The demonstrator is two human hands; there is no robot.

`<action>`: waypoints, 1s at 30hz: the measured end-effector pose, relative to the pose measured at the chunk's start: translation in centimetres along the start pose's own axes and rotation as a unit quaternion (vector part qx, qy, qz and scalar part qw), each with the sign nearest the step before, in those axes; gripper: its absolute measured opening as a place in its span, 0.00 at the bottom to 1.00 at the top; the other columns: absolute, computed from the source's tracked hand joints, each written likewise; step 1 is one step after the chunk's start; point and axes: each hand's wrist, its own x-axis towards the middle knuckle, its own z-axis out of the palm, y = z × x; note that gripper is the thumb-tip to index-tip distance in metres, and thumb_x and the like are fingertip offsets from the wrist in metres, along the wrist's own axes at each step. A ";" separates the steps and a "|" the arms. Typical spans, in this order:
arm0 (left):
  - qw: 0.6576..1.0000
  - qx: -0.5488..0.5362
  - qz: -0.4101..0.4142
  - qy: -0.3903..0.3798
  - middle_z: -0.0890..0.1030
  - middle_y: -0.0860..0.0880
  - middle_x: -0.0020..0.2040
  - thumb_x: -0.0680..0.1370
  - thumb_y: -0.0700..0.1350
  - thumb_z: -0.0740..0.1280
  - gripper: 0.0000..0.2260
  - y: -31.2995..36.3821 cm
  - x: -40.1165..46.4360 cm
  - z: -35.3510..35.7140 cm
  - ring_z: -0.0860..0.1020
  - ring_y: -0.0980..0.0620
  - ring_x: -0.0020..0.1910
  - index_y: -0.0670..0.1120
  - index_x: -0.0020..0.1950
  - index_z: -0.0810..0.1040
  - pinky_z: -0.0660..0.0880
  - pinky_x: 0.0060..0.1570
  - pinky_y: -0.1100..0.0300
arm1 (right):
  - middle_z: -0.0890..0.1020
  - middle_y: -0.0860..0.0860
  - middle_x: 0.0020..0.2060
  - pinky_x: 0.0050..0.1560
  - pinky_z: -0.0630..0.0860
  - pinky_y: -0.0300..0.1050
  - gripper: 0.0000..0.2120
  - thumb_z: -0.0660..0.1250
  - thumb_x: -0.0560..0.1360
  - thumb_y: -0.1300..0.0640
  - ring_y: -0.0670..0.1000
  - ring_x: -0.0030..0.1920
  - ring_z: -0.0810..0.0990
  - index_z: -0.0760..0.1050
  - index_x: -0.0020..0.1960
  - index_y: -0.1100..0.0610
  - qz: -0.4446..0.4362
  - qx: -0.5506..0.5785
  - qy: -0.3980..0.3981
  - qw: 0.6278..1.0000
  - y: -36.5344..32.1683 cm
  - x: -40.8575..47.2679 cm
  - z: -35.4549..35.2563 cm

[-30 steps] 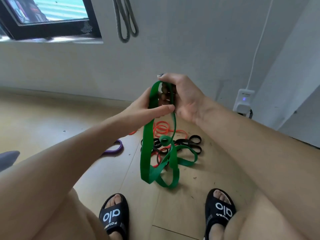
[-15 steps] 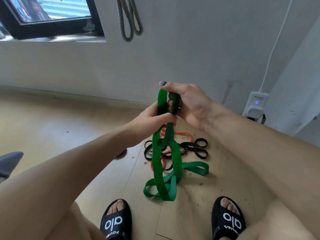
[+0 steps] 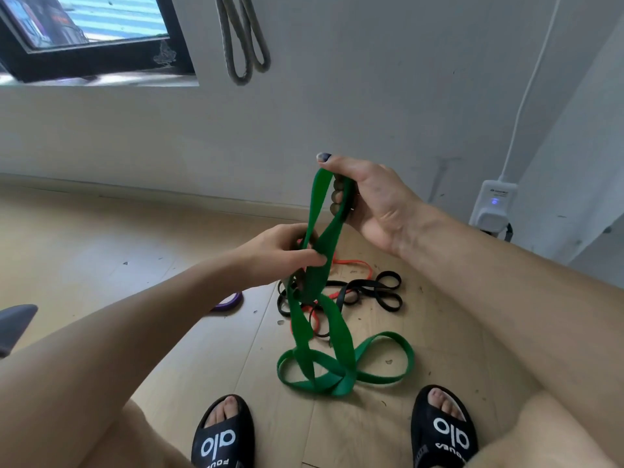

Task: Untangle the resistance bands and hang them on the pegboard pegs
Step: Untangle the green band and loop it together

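Green band (image 3: 305,327) hangs vertical, right hand (image 3: 368,204) gripping top, left hand (image 3: 283,255) pinching mid, tail looped on wood floor (image 3: 101,251) near white wall (image 3: 371,96).

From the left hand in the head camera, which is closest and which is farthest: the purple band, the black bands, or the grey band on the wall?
Measured from the left hand:
1. Black bands, on the floor just below and to its right.
2. Purple band, on the floor below and to its left; close to the black ones, but slightly farther.
3. Grey band, hanging high on the wall, clearly farthest.
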 end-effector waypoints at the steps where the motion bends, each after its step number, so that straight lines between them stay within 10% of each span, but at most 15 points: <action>1: 1.000 0.006 -0.004 -0.004 0.86 0.51 0.52 0.77 0.54 0.69 0.12 0.1 -0.2 -0.1 0.85 0.53 0.46 0.54 0.59 0.79 0.80 0.50 0.54 | 0.69 0.48 0.33 0.36 0.70 0.42 0.12 0.75 0.74 0.54 0.46 0.31 0.69 0.78 0.54 0.57 0.000 -0.004 0.007 1.000 -0.1 -0.1 -0.1; 8: 0.999 0.042 -0.034 -0.010 0.84 0.55 0.44 0.82 0.62 0.61 0.14 1.1 -0.8 0.3 0.79 0.64 0.34 0.54 0.50 0.77 0.73 0.47 0.57 | 0.80 0.53 0.39 0.45 0.78 0.46 0.03 0.73 0.73 0.63 0.52 0.44 0.78 0.82 0.41 0.58 -0.009 0.007 -0.038 0.999 -0.2 -0.9 0.7; 16: 0.977 -0.152 0.014 0.148 0.82 0.48 0.40 0.83 0.52 0.65 0.11 1.1 -0.8 -0.1 0.81 0.48 0.42 0.45 0.52 0.81 0.77 0.46 0.53 | 0.83 0.50 0.55 0.61 0.73 0.53 0.14 0.72 0.75 0.55 0.54 0.62 0.79 0.78 0.60 0.52 0.000 -0.211 -0.156 0.965 0.3 -0.9 -1.0; 22: 0.941 -0.255 0.001 0.223 0.79 0.48 0.38 0.84 0.55 0.62 0.17 1.9 -0.8 -0.1 0.78 0.50 0.40 0.41 0.49 0.78 0.77 0.48 0.55 | 0.85 0.59 0.56 0.64 0.79 0.59 0.18 0.74 0.76 0.57 0.57 0.56 0.86 0.74 0.64 0.57 0.121 -0.358 -0.233 0.896 3.6 -1.4 -2.0; 30: 0.944 -0.197 -0.002 0.263 0.80 0.50 0.35 0.83 0.56 0.63 0.18 1.4 -0.4 -0.6 0.79 0.57 0.33 0.42 0.47 0.79 0.76 0.38 0.62 | 0.83 0.57 0.50 0.57 0.82 0.57 0.15 0.74 0.74 0.57 0.56 0.50 0.84 0.74 0.57 0.57 0.069 -0.390 -0.097 0.913 3.9 -0.8 -2.0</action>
